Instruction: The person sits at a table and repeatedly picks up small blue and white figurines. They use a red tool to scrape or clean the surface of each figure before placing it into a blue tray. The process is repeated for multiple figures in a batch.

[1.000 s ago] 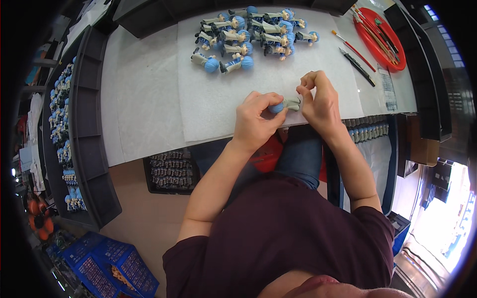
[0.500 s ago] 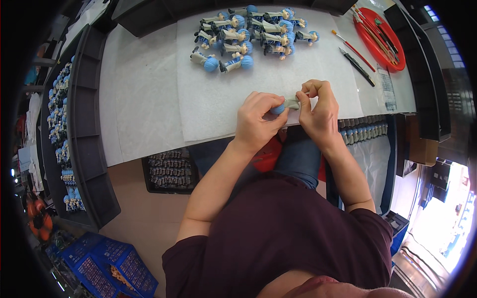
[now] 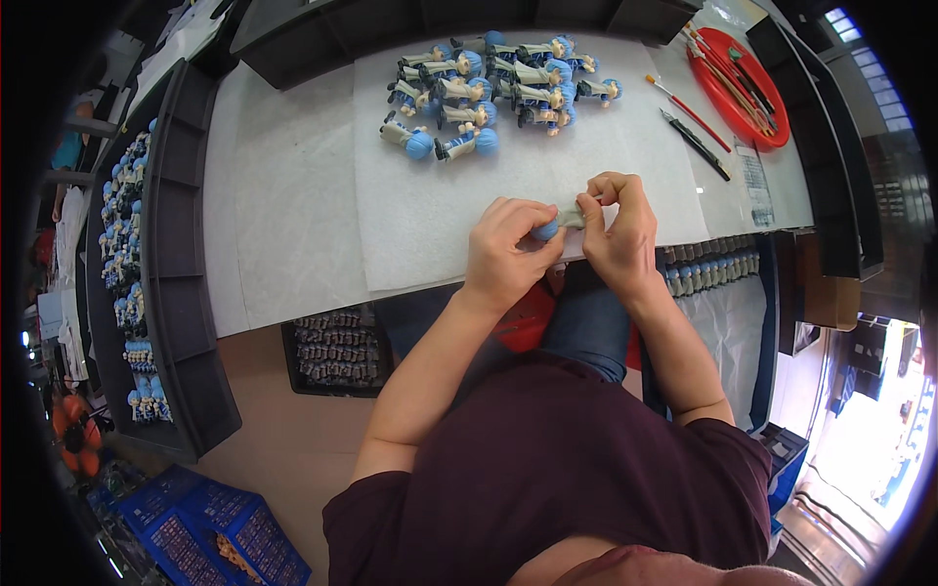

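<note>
White padded sheeting [image 3: 293,215] covers the workbench, seen from above. Both hands have stayed together at the sheet's near edge over the last second, shifting only slightly. The left hand [image 3: 508,252] is closed around the blue head end of a small figurine [image 3: 559,223]; the right hand [image 3: 618,232], at its 3 o'clock, pinches the pale body end, so the piece is grasped from both sides and lifted just off the sheet. Judged from this steady grip, fitting or adjusting of the two parts continues. A cluster of finished blue-headed figurines [image 3: 493,88] lies at 12 o'clock, well apart; a red tray of brushes [image 3: 738,83] sits at 2 o'clock.
</note>
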Motion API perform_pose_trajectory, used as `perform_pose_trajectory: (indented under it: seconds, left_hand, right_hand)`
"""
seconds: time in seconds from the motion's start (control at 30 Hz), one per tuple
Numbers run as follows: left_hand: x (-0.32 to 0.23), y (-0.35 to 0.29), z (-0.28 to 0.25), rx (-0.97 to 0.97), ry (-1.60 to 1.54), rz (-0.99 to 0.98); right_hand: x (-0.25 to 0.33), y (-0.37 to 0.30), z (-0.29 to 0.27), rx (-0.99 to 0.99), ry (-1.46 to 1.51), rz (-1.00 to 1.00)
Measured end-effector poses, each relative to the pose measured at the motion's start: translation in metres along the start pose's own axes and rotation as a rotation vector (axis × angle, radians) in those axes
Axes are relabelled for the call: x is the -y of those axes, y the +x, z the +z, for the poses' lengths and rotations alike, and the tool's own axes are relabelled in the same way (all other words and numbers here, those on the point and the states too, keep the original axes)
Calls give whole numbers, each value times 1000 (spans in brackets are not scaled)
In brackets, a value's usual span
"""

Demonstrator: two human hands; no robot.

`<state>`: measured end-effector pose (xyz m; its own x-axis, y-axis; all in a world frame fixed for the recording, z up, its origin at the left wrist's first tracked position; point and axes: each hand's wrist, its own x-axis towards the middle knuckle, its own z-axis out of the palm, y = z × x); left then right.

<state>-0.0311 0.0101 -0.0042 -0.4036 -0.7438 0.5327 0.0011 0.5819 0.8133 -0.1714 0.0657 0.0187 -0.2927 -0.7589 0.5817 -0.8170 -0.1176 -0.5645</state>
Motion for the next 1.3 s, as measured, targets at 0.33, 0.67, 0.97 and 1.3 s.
perform_pose_trajectory:
  seconds: [0.33,0.67,0.97,1.3]
  left_hand:
    - [-2,1,-1,12,-1,2]
    - [-2,2,-3,9,41,54]
    - [0,3,-4,2,32,103]
    - [2,-3,-5,-16,18,99]
  right_hand:
    - [-32,-8,6,-136,379,323]
    - [-32,-10,4,-144,384,354]
    - [-36,-12,4,-131,436,387]
    - [-38,-14,4,-126,583,418]
